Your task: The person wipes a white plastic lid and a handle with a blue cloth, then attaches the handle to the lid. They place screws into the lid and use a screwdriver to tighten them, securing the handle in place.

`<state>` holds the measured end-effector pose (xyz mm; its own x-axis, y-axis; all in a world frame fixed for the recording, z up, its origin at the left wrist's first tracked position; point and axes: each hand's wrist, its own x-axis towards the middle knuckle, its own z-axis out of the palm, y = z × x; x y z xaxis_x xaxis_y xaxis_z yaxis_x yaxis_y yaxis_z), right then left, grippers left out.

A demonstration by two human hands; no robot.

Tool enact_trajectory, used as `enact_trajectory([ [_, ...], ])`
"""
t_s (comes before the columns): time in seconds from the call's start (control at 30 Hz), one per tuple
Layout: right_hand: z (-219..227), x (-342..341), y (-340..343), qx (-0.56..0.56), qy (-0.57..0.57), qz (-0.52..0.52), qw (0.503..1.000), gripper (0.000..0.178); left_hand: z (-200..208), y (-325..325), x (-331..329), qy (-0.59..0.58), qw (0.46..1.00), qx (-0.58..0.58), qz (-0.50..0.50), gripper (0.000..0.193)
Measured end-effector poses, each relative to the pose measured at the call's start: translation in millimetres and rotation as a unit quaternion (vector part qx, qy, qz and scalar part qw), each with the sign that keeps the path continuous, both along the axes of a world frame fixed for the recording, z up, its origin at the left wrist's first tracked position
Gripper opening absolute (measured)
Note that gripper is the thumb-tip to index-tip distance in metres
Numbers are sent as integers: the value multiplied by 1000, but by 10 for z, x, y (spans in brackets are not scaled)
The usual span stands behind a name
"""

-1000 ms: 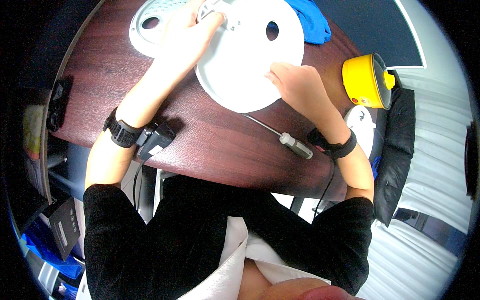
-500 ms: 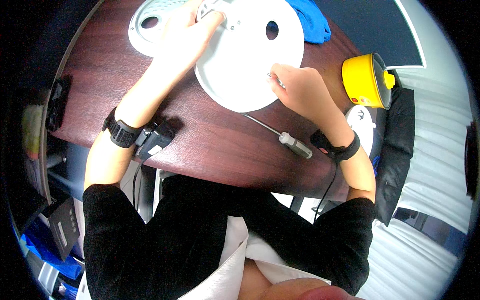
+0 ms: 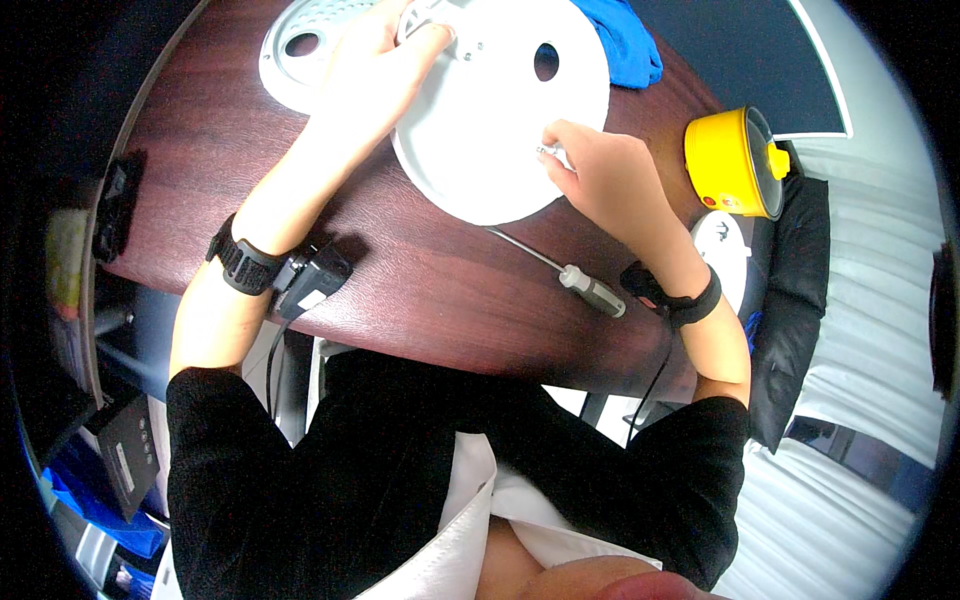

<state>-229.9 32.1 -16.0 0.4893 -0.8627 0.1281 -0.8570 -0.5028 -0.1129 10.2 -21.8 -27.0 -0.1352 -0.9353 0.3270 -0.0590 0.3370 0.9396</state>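
Note:
A large white round disc with a dark oval hole lies on the table. My left hand grips it at its upper left, the thumb bent over a raised white part there; the far fingers are hidden. Low on the disc's right side, my right hand has thumb and forefinger curled around a tiny metallic piece, too small to name. Small metal fittings show near the left thumb. Below the disc lies a screwdriver with a grey and white handle, touched by neither hand.
A second white round part with small holes sits at the far left. Blue cloth lies behind the disc. On the right are a yellow pot with a lid and a white object. Black wrist devices trail cables past the table edge.
My right thumb and forefinger have parted slightly around the tiny metallic piece. The disc and my left hand have shifted a hair to the right. The screwdriver is nearly where it was.

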Motion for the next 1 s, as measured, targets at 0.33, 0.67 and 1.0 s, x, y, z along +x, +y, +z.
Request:
enact_trajectory([
  [0.33, -107, 17, 9, -29, 11, 46, 998, 12, 21, -13, 4, -23, 1000, -10, 6, 42],
  [0.67, -232, -28, -50, 75, -109, -50, 990, 26, 73, 19, -38, 14, 998, 54, -12, 41],
  [1.0, -76, 37, 0, -46, 89, 55, 994, 22, 39, 28, 18, -2, 1000, 21, 11, 42],
])
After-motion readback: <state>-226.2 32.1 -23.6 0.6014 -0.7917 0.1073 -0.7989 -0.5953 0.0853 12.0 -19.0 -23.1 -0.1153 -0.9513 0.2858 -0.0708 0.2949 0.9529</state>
